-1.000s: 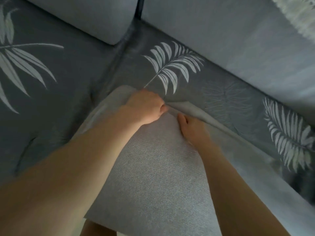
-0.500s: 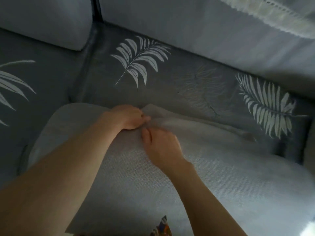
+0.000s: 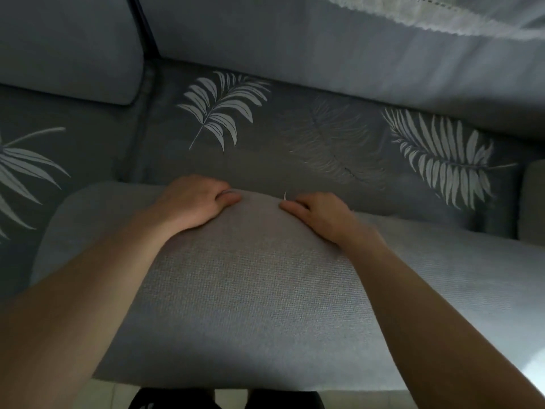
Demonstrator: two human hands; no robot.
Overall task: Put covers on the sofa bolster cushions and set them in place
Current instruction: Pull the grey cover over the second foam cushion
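Observation:
A large grey woven cushion (image 3: 250,290) lies flat on the sofa seat, its near edge hanging over the front. My left hand (image 3: 191,202) grips the far top edge of its cover, fingers curled over the edge and thumb on top. My right hand (image 3: 318,212) grips the same far edge a short way to the right, fingers tucked behind it. A small pale tab (image 3: 285,196) sticks up beside my right fingertips. The far side of the cushion is hidden.
The sofa seat (image 3: 295,149) has a dark grey cover printed with pale leaves. Two grey back cushions stand behind, one at left (image 3: 67,48) and a long one at right (image 3: 324,48). A lace-edged cloth (image 3: 427,13) hangs at top right. An armrest (image 3: 532,202) shows at the right edge.
The hands, close together before, have moved apart along the cushion's far edge. The loose flap of cover seen earlier now lies closed and flat.

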